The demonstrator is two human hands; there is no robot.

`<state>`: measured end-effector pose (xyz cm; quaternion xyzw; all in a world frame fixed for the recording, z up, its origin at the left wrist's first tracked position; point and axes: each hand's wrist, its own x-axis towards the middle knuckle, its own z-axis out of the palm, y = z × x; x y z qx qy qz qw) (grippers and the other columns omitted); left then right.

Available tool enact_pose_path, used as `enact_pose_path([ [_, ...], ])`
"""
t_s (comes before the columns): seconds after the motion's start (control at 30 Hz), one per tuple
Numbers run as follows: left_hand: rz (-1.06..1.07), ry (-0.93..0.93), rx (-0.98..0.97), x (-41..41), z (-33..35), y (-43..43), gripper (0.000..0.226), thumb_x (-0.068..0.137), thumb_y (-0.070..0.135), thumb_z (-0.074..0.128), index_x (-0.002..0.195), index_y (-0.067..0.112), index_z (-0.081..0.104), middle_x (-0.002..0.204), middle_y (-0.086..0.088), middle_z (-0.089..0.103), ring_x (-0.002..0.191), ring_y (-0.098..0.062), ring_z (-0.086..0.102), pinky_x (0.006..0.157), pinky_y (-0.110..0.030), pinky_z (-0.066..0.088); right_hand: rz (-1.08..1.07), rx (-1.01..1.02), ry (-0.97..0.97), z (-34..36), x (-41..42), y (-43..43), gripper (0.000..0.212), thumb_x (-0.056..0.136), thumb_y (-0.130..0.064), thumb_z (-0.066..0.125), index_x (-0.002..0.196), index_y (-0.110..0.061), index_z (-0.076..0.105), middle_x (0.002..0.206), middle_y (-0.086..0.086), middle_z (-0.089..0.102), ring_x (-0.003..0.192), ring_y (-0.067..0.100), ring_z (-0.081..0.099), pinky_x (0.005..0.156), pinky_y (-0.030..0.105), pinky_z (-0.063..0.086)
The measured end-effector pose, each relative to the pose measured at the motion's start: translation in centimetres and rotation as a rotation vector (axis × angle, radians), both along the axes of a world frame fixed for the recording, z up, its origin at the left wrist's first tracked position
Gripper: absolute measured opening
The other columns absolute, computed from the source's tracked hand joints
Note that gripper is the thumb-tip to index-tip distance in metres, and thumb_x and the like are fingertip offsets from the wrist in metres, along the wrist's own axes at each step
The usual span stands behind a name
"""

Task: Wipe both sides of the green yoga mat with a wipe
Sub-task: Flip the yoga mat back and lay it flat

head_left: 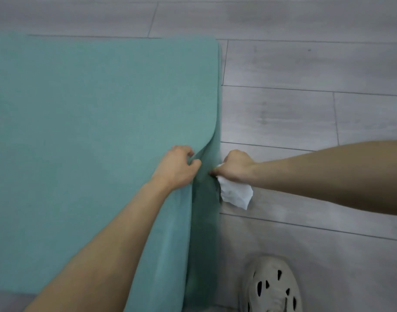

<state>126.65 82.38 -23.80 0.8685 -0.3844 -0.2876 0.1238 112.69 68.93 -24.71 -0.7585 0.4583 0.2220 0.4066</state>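
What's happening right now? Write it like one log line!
left hand: grips yoga mat edge | right hand: holds wipe | shoe: on floor

A pale perforated clog [273,289] (bottom right) stands on grey wood-plank flooring [305,64].

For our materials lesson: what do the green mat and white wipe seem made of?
Green yoga mat: probably matte foam or rubber; its edge bends in the left hand. Crumpled white wipe: likely thin nonwoven tissue, held by right hand.
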Motion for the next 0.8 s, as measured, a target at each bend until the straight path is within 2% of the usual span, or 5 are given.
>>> enact_pose_path([
  [0.1,-0.027,0.022,-0.029,0.3,1.0,1.6,0.014,0.1,0.024,0.055,0.108,0.018,0.065,0.095,-0.008,0.07,0.092,-0.034,0.062,0.075,-0.034,0.041,-0.077,0.121,-0.046,0.0,0.1,0.8,0.046,0.081,-0.059,0.082,0.089,-0.014,0.078,0.086,0.002,0.078,0.08,0.021,0.075,0.073,0.032,0.061],
  [0.2,-0.073,-0.013,-0.059,0.0,0.8,2.3,0.009,0.1,0.017,0.05,0.091,0.016,0.052,0.066,-0.002,0.055,0.074,-0.04,0.057,0.064,-0.038,0.034,-0.02,0.106,-0.099,0.1,1.2,1.7,0.04,0.095,-0.052,0.069,0.095,-0.013,0.077,0.092,0.005,0.078,0.087,0.024,0.074,0.084,0.039,0.062],
  [0.4,-0.028,0.016,-0.195,0.8,3.5,0.3,0.022,0.106,0.014,0.046,0.124,0.005,0.056,0.091,-0.026,0.07,0.084,-0.047,0.061,0.068,-0.043,0.033,-0.141,-0.007,-0.265,4.2,3.3,0.5,0.044,0.103,-0.044,0.061,0.082,-0.005,0.065,0.087,0.016,0.074,0.082,0.034,0.071,0.074,0.043,0.057],
  [0.57,-0.074,0.06,-0.18,2.4,11.3,-2.1,0.026,0.109,0.018,0.045,0.132,0.009,0.054,0.099,-0.027,0.07,0.091,-0.048,0.062,0.076,-0.047,0.044,-0.334,-0.068,-0.347,12.0,3.7,0.2,0.043,0.102,-0.043,0.06,0.086,-0.004,0.068,0.078,0.012,0.072,0.078,0.03,0.069,0.074,0.045,0.058],
  [0.8,-0.113,0.252,-0.165,-2.4,26.2,-4.1,0.031,0.11,0.017,0.046,0.139,0.012,0.053,0.123,-0.016,0.07,0.109,-0.042,0.063,0.081,-0.035,0.041,-0.441,-0.237,-0.309,28.0,-2.0,1.2,0.043,0.105,-0.039,0.056,0.076,-0.007,0.056,0.066,0.005,0.059,0.072,0.03,0.058,0.068,0.043,0.046],
])
